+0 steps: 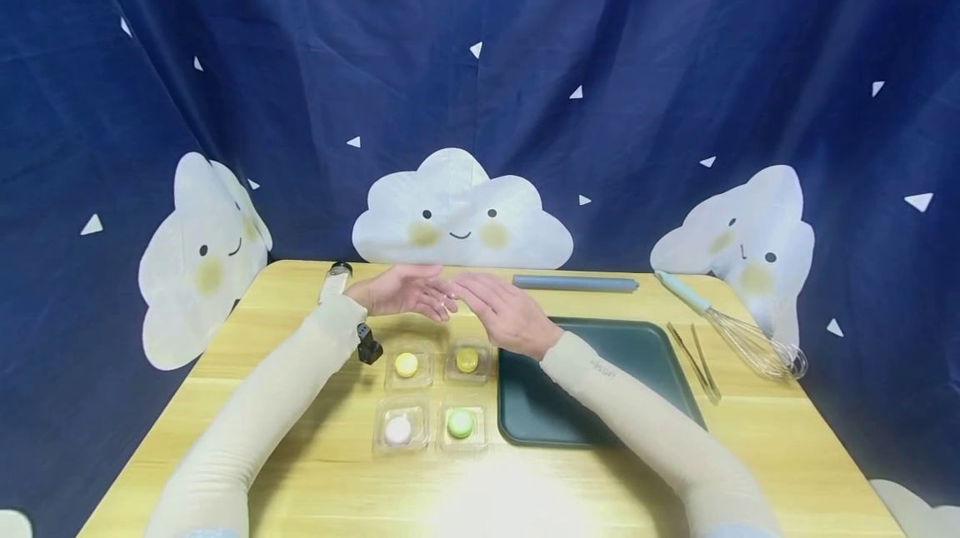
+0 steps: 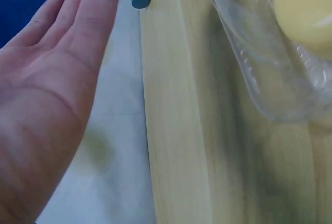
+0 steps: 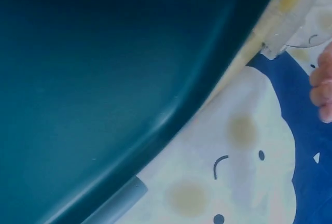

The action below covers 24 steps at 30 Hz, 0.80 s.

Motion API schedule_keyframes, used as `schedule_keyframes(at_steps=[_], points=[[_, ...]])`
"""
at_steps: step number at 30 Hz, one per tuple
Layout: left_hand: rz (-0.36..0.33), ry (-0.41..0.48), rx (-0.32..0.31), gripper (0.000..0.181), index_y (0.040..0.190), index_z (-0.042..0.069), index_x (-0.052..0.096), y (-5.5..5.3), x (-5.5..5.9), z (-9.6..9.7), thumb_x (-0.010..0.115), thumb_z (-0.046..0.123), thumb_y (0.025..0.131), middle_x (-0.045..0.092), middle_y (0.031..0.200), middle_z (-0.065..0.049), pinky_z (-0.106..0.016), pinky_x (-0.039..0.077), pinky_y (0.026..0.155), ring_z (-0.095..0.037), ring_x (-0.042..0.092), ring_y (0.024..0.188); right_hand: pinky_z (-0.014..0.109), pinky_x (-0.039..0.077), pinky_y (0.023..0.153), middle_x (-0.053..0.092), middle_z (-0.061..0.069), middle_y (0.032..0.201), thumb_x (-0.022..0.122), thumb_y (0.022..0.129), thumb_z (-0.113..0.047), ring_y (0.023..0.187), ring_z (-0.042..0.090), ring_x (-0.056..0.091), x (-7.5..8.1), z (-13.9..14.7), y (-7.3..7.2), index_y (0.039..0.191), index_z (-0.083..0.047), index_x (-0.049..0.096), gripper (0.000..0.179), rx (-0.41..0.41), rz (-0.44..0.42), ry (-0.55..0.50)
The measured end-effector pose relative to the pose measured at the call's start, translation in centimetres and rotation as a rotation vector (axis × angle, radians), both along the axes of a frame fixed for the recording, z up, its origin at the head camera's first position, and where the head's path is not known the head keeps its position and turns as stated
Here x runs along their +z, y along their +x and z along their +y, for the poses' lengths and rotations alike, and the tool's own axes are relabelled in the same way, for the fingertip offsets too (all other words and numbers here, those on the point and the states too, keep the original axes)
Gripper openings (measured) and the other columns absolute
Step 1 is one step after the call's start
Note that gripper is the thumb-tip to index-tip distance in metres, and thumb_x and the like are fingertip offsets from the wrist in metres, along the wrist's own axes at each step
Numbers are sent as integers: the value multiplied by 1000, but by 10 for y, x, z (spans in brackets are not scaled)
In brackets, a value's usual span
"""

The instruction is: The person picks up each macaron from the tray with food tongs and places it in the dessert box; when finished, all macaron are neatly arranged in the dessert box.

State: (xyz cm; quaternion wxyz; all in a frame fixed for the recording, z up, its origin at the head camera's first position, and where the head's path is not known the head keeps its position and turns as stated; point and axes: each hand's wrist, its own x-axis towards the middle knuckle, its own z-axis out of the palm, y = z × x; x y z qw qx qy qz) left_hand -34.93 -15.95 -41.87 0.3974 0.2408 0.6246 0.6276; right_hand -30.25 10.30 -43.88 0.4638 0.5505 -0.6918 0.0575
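Note:
Above the back of the table, my left hand [image 1: 408, 290] is held in the air with fingers extended and palm turned up; its bare palm [image 2: 46, 110] shows in the left wrist view. Facing it, my right hand [image 1: 510, 313] hovers over the tray's far left corner, fingers straight and together. The fingertips of both hands come close; whether they touch, I cannot tell. Nearer me sit clear plastic boxes with round macarons: a yellow one [image 1: 407, 365], a darker yellow one [image 1: 467, 360], a whitish one [image 1: 398, 430] and a green one [image 1: 461, 423].
A dark green tray [image 1: 555, 413] lies under my right forearm. To its right are metal tongs [image 1: 693, 361] and a whisk [image 1: 738, 334] with a pale green handle. A grey-blue rod [image 1: 575, 282] lies along the back edge. Left of it stands a black-lidded jar [image 1: 336, 280].

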Motion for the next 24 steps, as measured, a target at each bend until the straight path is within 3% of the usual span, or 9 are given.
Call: schedule_keyframes(at_steps=[7, 17, 21, 24], points=[[-27, 124, -20, 54, 130, -6, 59, 1, 1, -3, 45, 39, 106, 70, 122, -15, -37, 58, 103, -27, 70, 111, 39, 51, 113, 59, 19, 140, 45, 93, 7, 127, 31, 62, -5, 7, -5, 136, 5, 52, 44, -1, 77, -46], [-26, 167, -32, 42, 125, -2, 64, 4, 2, -1, 47, 31, 105, 72, 122, -13, -38, 57, 104, -28, 70, 112, 39, 49, 115, 60, 19, 140, 49, 92, 4, 129, 31, 61, -7, 8, -8, 139, 5, 51, 46, -33, 106, -55], [23, 114, 27, 43, 128, -8, 60, 7, 1, 0, 49, 26, 105, 70, 124, -18, -41, 56, 107, -29, 70, 113, 42, 48, 116, 57, 22, 144, 68, 87, -3, 133, 33, 58, -9, 9, -7, 140, 6, 49, 58, -42, 17, -52], [160, -26, 133, 48, 133, -12, 57, 12, 3, 4, 56, 24, 101, 66, 132, -24, -42, 53, 110, -30, 69, 117, 45, 46, 118, 52, 24, 148, 81, 79, -14, 137, 36, 54, -10, 10, -4, 146, 7, 42, 80, -77, -181, -66]])
